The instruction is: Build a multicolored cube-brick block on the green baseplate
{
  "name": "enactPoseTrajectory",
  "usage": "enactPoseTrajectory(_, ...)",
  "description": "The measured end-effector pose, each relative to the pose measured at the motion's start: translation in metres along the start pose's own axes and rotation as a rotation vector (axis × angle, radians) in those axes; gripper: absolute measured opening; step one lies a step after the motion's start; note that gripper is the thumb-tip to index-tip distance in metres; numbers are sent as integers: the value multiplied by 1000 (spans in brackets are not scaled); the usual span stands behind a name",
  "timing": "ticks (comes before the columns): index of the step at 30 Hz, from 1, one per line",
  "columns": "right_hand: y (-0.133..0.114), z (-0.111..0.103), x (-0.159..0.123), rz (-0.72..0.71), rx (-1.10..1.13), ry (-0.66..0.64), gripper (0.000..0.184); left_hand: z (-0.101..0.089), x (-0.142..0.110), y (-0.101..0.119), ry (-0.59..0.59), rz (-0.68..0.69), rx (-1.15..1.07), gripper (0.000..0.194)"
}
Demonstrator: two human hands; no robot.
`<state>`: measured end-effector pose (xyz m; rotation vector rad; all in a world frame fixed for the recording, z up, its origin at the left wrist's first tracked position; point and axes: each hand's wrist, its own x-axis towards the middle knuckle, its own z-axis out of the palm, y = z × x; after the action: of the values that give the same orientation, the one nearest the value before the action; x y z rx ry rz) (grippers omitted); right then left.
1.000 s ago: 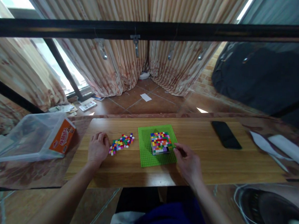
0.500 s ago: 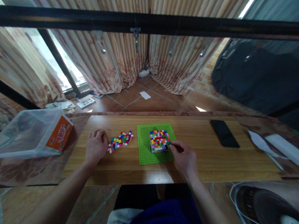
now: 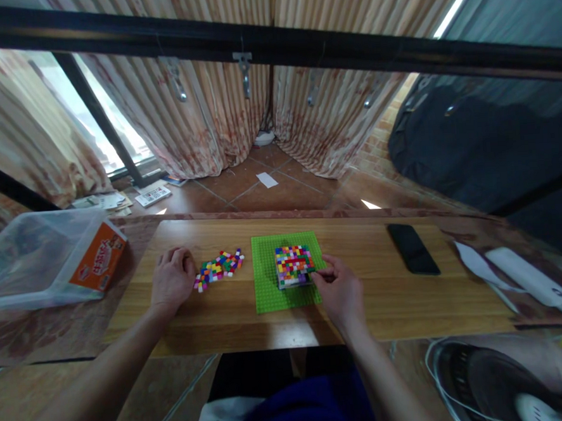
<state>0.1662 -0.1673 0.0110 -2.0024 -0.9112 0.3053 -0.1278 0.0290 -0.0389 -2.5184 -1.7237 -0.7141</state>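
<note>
A square block built of small multicoloured toy bricks stands on a green studded baseplate. My right hand is at the block's right front corner, thumb and fingertips pinched together there. Anything between those fingertips is too small to make out. Left of the baseplate lies a loose pile of small coloured bricks. Beside that pile my left hand rests on the table, fingers curled in and palm hidden. I cannot see whether it has anything inside.
The wooden table carries a black phone to the right. Past its right end lie white paper and a white power strip. A clear plastic bin with an orange label stands left. A fan sits on the floor at lower right.
The whole scene has shifted slightly left as the head turned. My right hand stays pinched at the block's corner, its fingers slightly lower against it. The left hand stays beside the pile.
</note>
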Motion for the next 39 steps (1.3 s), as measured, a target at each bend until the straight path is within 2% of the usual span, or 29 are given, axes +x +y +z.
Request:
enactPoseTrajectory(8, -23, -8, 8, -39, -306, -99, 50, 5, 2, -5, 18, 28, 26, 24)
enactPoseTrajectory(13, -29, -10, 11, -4, -367, -150, 52, 3, 1, -4, 1, 8, 20, 26)
enactPoseTrajectory(18, -23, -7, 9, -23, -311, -132, 49, 2, 1, -2, 1, 18, 32, 27)
enactPoseTrajectory(25, 7, -2, -5, -18, -42, -86, 50, 1, 0, -2, 15, 21, 33, 23)
enactPoseTrajectory(30, 18, -6, -20, -3, 5, 25, 45, 2, 0, -1, 21, 35, 34, 22)
enactPoseTrajectory(32, 12, -7, -27, -61, 28, 73, 40, 1, -1, 1, 21, 26, 20, 20)
enactPoseTrajectory(34, 1, -3, -36, -178, 45, 60, 33, -1, -2, 3, 10, 14, 3, 19)
enactPoseTrajectory(37, -19, 15, -49, -418, 69, -85, 23, -2, -3, 5, 5, -3, -11, 18)
enactPoseTrajectory(39, -31, 34, -55, -527, 78, -184, 22, -2, -4, 6, 6, -17, -13, 18)
